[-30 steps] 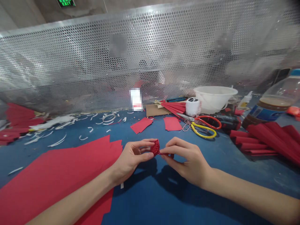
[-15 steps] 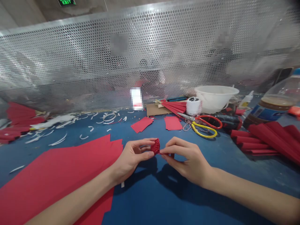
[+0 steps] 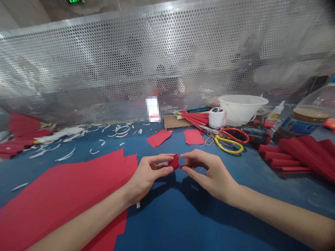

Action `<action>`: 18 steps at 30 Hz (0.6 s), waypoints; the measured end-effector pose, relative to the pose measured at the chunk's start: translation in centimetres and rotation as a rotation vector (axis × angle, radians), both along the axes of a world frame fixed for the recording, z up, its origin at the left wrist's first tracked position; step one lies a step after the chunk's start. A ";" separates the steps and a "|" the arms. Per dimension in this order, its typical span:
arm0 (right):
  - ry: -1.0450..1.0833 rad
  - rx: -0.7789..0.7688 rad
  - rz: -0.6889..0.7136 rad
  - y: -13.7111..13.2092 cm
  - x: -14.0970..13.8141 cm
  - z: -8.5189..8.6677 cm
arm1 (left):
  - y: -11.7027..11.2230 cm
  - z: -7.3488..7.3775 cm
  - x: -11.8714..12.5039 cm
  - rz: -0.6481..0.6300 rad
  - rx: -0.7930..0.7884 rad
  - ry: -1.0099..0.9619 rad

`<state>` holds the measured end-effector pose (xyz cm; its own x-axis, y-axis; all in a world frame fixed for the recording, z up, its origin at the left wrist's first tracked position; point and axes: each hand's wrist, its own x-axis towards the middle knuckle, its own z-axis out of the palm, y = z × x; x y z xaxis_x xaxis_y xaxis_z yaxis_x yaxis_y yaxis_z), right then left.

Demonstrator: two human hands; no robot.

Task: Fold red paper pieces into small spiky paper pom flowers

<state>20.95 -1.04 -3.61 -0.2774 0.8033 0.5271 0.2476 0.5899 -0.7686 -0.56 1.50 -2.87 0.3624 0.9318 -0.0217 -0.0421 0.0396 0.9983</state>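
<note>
The view had tipped up a little, so the green exit sign [image 3: 75,1] sat right at the top edge, and it said EXIT. The right hand [image 3: 211,176] had slid back a bit from the small folded red paper [image 3: 174,162]. That paper was held up in the air between the two hands, over the blue tabletop [image 3: 162,223]. The left hand [image 3: 148,177] pinched it with the thumb and fingers pressed on its side. The right thumb and first finger pinched its thin end, and the other right fingers were bent and a little spread.

A big pile of red paper sheets [image 3: 65,184] lay just left of the left hand, and its edge stopped near the wrist. Blue tabletop ran on below and between the hands, with their dark shadow on it. Two small red paper pieces [image 3: 158,137] lay farther up, past the hands. Scissors [image 3: 230,137] with a red loop and a yellow loop lay near a white string roll [image 3: 216,118]. A folded red paper fan [image 3: 295,155] lay on the right, by a bottle with a blue label [image 3: 300,122], but the words on that label were too blurry to read. A metal wall with holes [image 3: 167,62] stood along the far edge
</note>
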 end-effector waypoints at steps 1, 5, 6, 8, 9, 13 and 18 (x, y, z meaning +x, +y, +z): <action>0.015 -0.034 0.001 0.1 0.0 -0.1 | 0.0 0.0 0.0 0.003 0.008 0.006; -0.010 -0.055 0.016 0.5 0.2 -0.2 | 0.0 -0.1 0.0 0.016 0.024 -0.005; -0.037 -0.032 0.013 0.6 0.3 -0.1 | 0.0 -0.1 -0.1 0.013 0.025 -0.015; -0.138 0.059 -0.002 0.6 0.4 0.0 | 0.0 -0.1 -0.1 -0.004 0.029 -0.034; -0.208 0.126 -0.010 0.6 0.5 0.1 | 0.0 -0.1 -0.2 -0.014 0.031 -0.042; -0.450 0.392 -0.016 0.2 0.8 0.1 | 0.1 0.0 -0.2 -0.034 0.028 -0.048; -0.586 0.606 0.021 0.4 1.5 -0.8 | 0.1 0.1 -0.1 -0.037 0.024 -0.027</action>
<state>22.45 -0.61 -4.44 -0.6521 0.4192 0.6317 0.4918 0.8680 -0.0684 -0.64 1.56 -2.80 0.3968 0.9178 0.0108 -0.0683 0.0177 0.9975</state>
